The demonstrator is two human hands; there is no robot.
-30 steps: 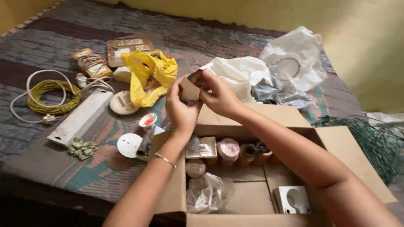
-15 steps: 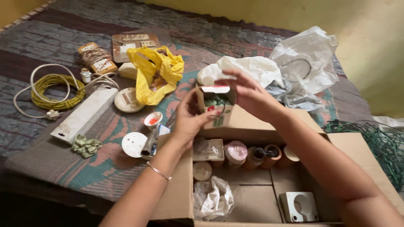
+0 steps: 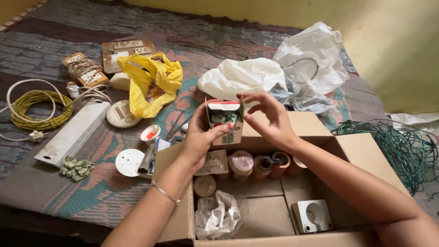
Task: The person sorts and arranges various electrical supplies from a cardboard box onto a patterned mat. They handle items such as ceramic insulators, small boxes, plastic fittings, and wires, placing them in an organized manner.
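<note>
My left hand (image 3: pixel 200 136) grips a small cardboard carton (image 3: pixel 225 122) with a red-and-white open top flap, held above the big cardboard box (image 3: pixel 366 158). Dark green contents show inside the carton's open top. My right hand (image 3: pixel 267 118) touches the carton's top right edge with its fingertips, fingers spread. A thin bangle circles my left wrist. Below the hands, the big box holds a white switch plate (image 3: pixel 211 161), round brown and pink holders (image 3: pixel 256 163), a crumpled clear bag (image 3: pixel 216 215) and a white bracket (image 3: pixel 312 216).
On the patterned bedspread lie a yellow plastic bag (image 3: pixel 148 82), white plastic bags (image 3: pixel 279 75), a coil of yellow-green wire (image 3: pixel 34 107), a long white casing (image 3: pixel 73 132), round white fittings (image 3: pixel 128 161), wooden switch boards (image 3: pixel 125 50) and a tangle of green wire (image 3: pixel 402 148) at right.
The carton has been turned and its top flap opened, showing the contents. My right hand came down from above onto its top edge. The view shifted slightly.
</note>
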